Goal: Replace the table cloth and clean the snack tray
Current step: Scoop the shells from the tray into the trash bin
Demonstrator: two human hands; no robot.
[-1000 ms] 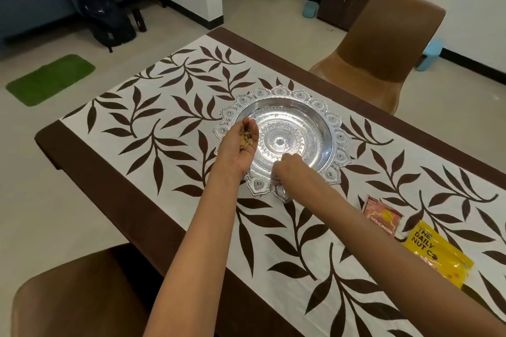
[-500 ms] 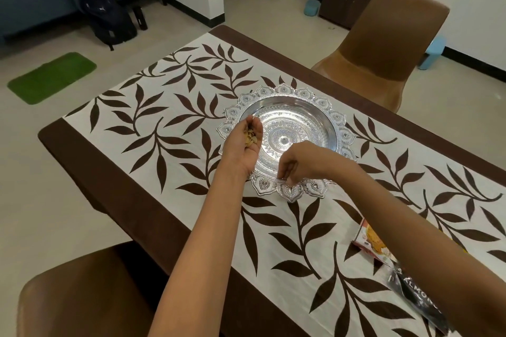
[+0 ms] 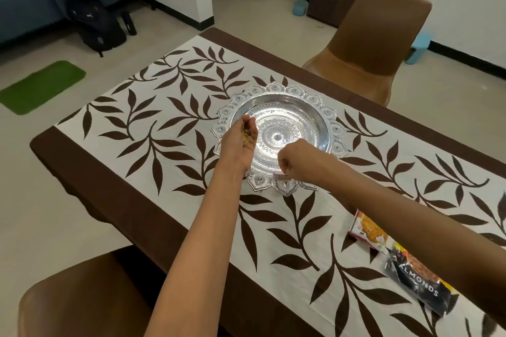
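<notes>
— Brown padded chair back (image 3: 82,295) nearest. Beyond it, on the white tablecloth with brown leaf print (image 3: 164,128), a black almond packet (image 3: 419,282) beside a red-orange snack packet (image 3: 369,232). Which step?

— Picking scraps off the tray, by the look of it. Right hand (image 3: 290,161) over the near rim, fingers curled into a pinch; cannot tell whether gripping anything.

— And the left hand (image 3: 241,145)?

— Palm up, cupped at the near-left rim, fingers half curled round yellowish snack crumbs (image 3: 246,137).

— Tray itself?

— Ornate round silver tray with scalloped rim (image 3: 294,89), mid-table on the cloth, basin seemingly bare. Second brown chair (image 3: 377,44) behind.

— Next?

— Probably bringing the pinch to the cupped palm, keeping that palm level, then wiping.
</notes>
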